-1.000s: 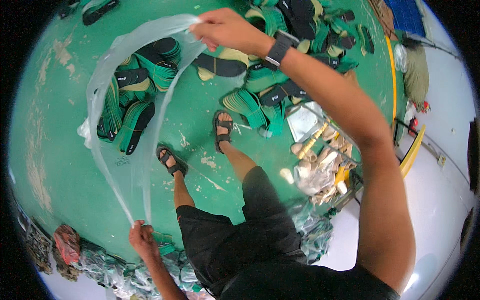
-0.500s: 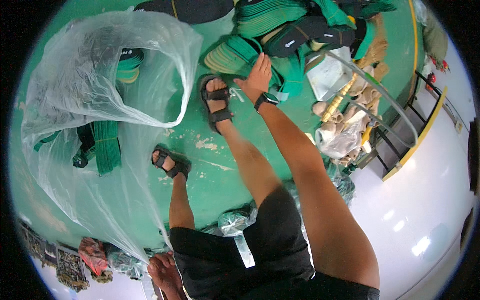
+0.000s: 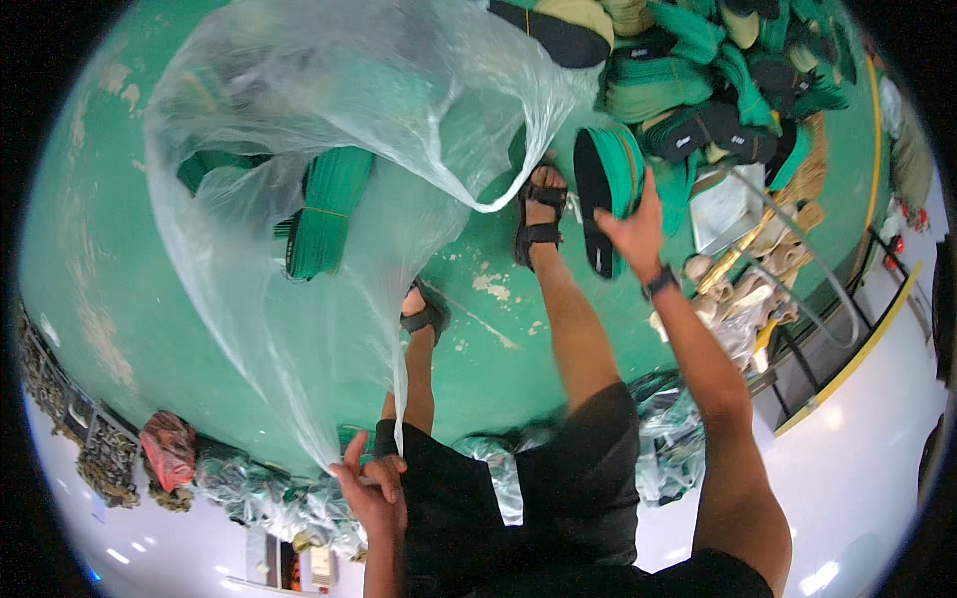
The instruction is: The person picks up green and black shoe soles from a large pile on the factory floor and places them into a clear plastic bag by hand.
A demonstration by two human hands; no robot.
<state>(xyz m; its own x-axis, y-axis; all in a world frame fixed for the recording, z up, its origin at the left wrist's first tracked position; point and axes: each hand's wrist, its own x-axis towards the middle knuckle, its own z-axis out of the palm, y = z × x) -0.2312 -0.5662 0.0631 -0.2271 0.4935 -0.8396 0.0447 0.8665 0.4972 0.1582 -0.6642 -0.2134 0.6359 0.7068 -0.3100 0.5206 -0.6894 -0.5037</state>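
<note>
My right hand (image 3: 636, 227) grips a bundle of insoles (image 3: 610, 189), green along the side with a black face to the left. Thumb and fingers clasp its near end. My left hand (image 3: 373, 493), low in view, pinches the edge of a large clear plastic bag (image 3: 269, 319). The bag spreads up and left from there, its crumpled mouth hanging open beside the bundle. Through the film I see another banded green insole bundle (image 3: 329, 211); whether it is inside the bag or behind it I cannot tell.
More green and black insole bundles (image 3: 658, 90) are heaped at the far right. Near them are a white tray (image 3: 726, 211), a bent metal tube frame (image 3: 812, 261) and tan pieces (image 3: 733, 304). Filled plastic bags (image 3: 264, 498) line the near edge.
My right hand, empty before, now has an insole bundle lifted from the heap. The view has shifted, and my left hand still holds the bag edge.
</note>
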